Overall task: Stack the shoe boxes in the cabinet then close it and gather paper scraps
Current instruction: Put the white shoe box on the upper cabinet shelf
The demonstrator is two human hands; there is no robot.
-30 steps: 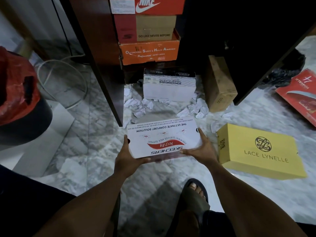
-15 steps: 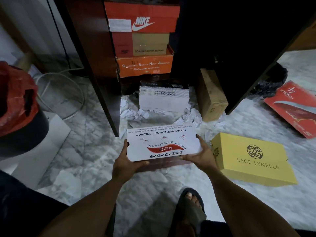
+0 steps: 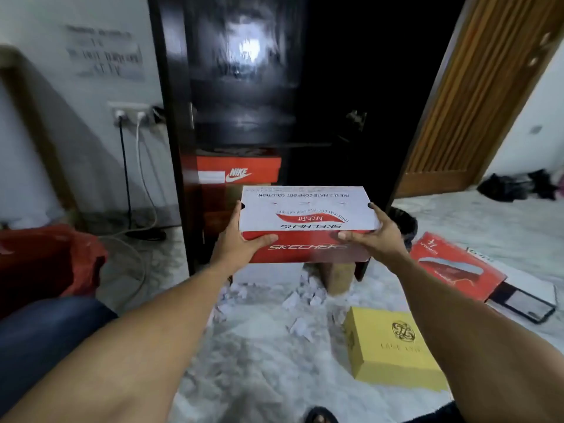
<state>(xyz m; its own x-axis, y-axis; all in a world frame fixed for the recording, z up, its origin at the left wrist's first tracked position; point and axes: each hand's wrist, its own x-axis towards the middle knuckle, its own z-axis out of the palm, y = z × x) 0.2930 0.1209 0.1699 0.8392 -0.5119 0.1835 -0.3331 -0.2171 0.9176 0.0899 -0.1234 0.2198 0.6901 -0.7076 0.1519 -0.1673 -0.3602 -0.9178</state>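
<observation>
My fingers (image 3: 264, 240) grip the shoe box (image 3: 308, 209) at both ends; tilted, its lid may slip. It might clip the cabinet (image 3: 171, 123).

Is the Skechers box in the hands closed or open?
Closed: the white lid of the Skechers box sits flat and square over its red base.

Both hands hold the Skechers box (image 3: 308, 215) level in the air in front of the dark cabinet (image 3: 171, 117). The left hand (image 3: 241, 242) grips the left end and the right hand (image 3: 375, 239) the right end, both thumbs on the red near side. White lid up, print inverted. Nike box (image 3: 241, 170) sits inside the cabinet, just behind. On the floor: crumpled paper scraps (image 3: 293, 300), a brown box (image 3: 338, 279) partly hidden, and a yellow box (image 3: 393, 352) at right. Frame blurred.
</observation>
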